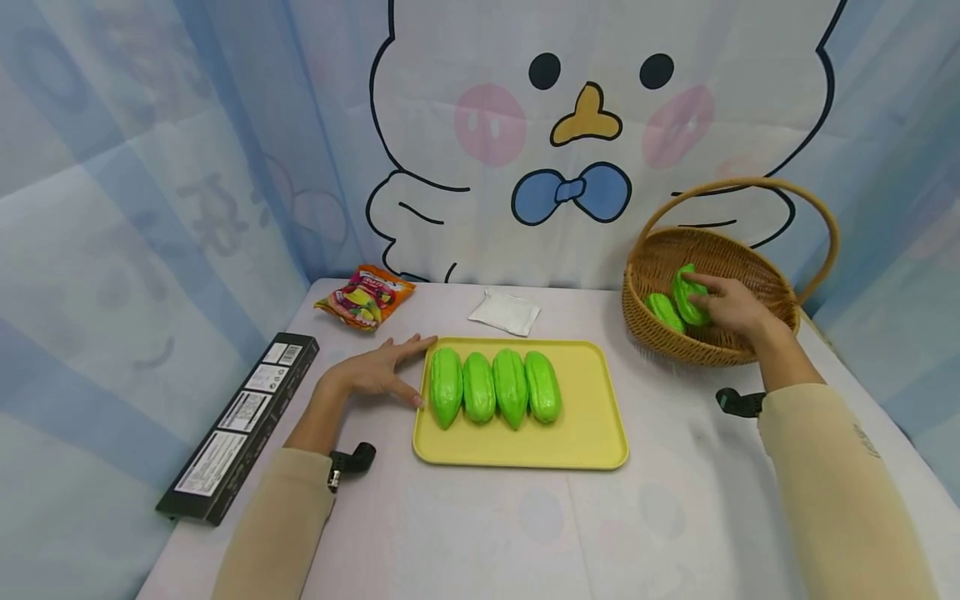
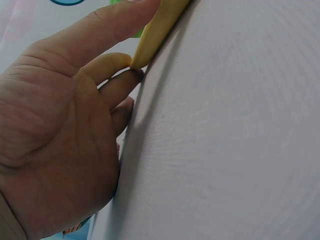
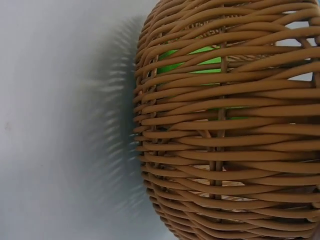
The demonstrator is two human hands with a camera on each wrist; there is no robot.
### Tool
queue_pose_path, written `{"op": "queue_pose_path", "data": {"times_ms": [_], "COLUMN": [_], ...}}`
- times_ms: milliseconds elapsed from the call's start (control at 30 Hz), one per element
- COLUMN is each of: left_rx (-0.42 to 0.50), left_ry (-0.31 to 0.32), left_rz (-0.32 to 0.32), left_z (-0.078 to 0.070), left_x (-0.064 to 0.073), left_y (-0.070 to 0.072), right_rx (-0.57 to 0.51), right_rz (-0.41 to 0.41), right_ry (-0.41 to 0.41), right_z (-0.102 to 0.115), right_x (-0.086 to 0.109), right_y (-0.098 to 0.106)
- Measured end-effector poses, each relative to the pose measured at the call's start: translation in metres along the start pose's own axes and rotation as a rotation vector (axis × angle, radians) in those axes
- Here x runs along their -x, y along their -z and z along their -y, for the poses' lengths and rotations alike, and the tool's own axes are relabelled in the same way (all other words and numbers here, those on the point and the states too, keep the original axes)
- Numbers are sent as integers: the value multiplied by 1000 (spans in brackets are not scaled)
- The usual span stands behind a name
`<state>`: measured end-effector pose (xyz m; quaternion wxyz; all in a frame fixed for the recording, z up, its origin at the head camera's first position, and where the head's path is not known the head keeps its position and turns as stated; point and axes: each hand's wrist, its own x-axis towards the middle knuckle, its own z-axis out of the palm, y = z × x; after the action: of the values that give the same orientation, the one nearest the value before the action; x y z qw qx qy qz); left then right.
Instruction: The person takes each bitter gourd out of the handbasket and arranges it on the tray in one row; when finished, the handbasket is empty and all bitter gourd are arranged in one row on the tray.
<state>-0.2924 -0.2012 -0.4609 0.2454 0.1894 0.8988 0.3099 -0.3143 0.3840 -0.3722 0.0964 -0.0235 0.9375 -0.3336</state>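
Observation:
A yellow tray [image 1: 585, 417] lies on the table with several glossy green cucumber-shaped vegetables [image 1: 510, 387] in a row on its left half. My left hand [image 1: 378, 371] rests at the tray's left edge, its fingers spread and fairly straight. In the left wrist view, the thumb [image 2: 100, 30] and fingertips meet the tray's rim [image 2: 160, 30]. My right hand [image 1: 731, 308] reaches into a wicker basket [image 1: 675, 346] and pinches a tilted green vegetable [image 1: 686, 296]. Another green vegetable [image 1: 663, 312] lies beside it. The right wrist view shows the basket's woven wall [image 3: 240, 140], with the right hand hidden.
The basket's tall handle [image 1: 828, 233] arches above its rim. An orange snack packet [image 1: 365, 297] and a white sachet [image 1: 505, 312] lie behind the tray. A long black box [image 1: 240, 425] lies along the table's left edge. A printed curtain [image 1: 442, 108] hangs behind.

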Motion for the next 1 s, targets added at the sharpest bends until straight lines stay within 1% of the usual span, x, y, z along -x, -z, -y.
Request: {"op": "queue_pose_path", "data": {"times_ms": [133,367,467,633,767,900,1000], "left_rx": [5,5,12,8,2,-2,-8], "left_ry": [2,-5,-3,-1,-4,-2,0], "left_rz": [4,-2,0,1,0,-1,0], "left_z": [-1,-1,-1,-1,0,0,1], "left_x": [1,1,1,1,0,-1,-1], "left_y": [1,1,1,0,0,0,1], "right_rx": [-18,-100,-99,-44,-32,-53,-67], "right_rz": [-58,-78,-97,-151,-197,-233,-272], "right_ry": [6,49,60,114,139,151,179], "right_z": [6,12,14,21,30,40,48], "right_x": [1,3,6,11,20,31,40], "right_y": [2,4,2,-2,-5,-12,-18]}}
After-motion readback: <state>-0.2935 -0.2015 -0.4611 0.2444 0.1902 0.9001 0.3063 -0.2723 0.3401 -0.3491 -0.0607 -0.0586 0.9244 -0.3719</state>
